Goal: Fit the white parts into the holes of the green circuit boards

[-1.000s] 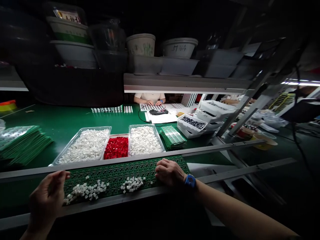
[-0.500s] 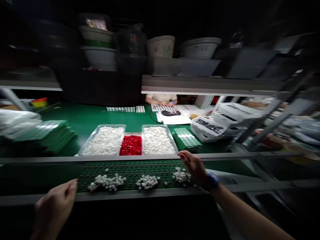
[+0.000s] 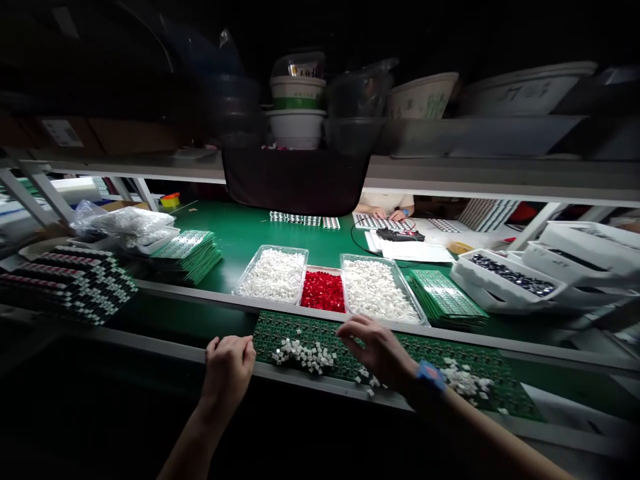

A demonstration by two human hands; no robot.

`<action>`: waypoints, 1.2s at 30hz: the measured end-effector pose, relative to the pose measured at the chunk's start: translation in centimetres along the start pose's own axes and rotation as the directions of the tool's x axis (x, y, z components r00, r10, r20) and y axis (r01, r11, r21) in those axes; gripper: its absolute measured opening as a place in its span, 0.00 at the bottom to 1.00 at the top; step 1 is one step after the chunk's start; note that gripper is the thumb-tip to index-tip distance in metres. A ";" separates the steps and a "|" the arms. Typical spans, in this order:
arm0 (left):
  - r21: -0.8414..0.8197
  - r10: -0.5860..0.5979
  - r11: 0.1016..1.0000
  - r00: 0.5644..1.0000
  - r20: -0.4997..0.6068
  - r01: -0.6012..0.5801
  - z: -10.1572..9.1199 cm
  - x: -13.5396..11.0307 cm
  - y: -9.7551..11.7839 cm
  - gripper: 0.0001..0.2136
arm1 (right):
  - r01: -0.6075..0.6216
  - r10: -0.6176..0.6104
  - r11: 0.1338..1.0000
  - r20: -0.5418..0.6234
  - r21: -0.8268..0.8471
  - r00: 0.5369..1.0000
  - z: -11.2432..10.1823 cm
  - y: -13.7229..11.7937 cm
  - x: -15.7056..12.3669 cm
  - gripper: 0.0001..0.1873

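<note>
No writing can be read: a label on the top white tub [image 3: 305, 69], brush marks on a white basin [image 3: 423, 95] and a sticker on a cardboard box [image 3: 63, 132] are all too dark or too small to make out. The tub and basin sit on a shelf [image 3: 450, 175] above the worktop [image 3: 250, 233].

The left hand [image 3: 227, 367] is at the near left end of a green circuit board [image 3: 285, 330] lying in a metal rail [image 3: 175, 351]. Its loosely curled fingers [image 3: 223, 347] reach down towards the rail, and they hold nothing that shows.

The right hand [image 3: 377, 353], with a blue wristband [image 3: 431, 375], arches over the board. Its fingers [image 3: 350, 327] are partly spread, close above the board, with nothing visible in their grip; whether they touch it, I cannot tell. Small white cubes lie on the board in two piles [image 3: 303, 357] [image 3: 465, 381], with a few loose cubes [image 3: 367, 381] under the hand.

Beyond the rail are two clear trays of white pieces [image 3: 273, 273] [image 3: 380, 290], with one tray of red pieces [image 3: 323, 291] between them. Two stacks of green boards [image 3: 187, 255] [image 3: 445, 300] lie on either side. At the far end, a co-worker's two hands [image 3: 387, 213] rest at a row of parts.
</note>
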State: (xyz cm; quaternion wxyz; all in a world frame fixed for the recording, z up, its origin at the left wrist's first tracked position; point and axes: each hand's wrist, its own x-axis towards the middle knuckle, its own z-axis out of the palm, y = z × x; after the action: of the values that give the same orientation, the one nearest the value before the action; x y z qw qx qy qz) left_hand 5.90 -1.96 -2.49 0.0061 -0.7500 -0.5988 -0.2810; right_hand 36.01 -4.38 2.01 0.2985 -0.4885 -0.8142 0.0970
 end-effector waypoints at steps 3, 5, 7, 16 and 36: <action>-0.041 0.034 0.999 0.999 0.022 -0.033 0.0 -0.1 0.1 0.13 | 0.068 -0.069 0.997 0.026 0.035 0.997 3.2 -1.5 2.9 0.08; -0.078 0.044 0.996 0.999 0.005 -0.044 -0.3 0.0 -0.2 0.12 | 0.059 -0.061 0.998 0.058 0.034 0.996 4.7 -1.6 4.3 0.09; -0.141 0.061 0.988 0.998 -0.025 -0.064 -0.8 0.2 -0.4 0.11 | 0.039 -0.040 0.999 0.099 0.013 0.994 5.7 -1.4 5.2 0.09; -0.310 0.234 0.935 0.955 0.183 -0.169 -0.8 0.8 1.7 0.08 | -0.116 0.106 0.981 0.071 0.153 0.992 5.4 -1.8 5.8 0.05; -0.532 0.158 0.847 0.953 0.258 0.003 -0.9 1.3 1.3 0.05 | -0.400 0.428 0.863 -0.026 0.309 0.903 3.4 2.2 1.9 0.10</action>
State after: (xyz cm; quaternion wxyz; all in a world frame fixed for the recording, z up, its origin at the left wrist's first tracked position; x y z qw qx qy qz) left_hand 6.86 -1.53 -0.71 -0.2766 -0.7797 -0.4619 -0.3198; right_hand 35.04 -1.17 -0.96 0.3784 -0.6056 -0.6513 0.2568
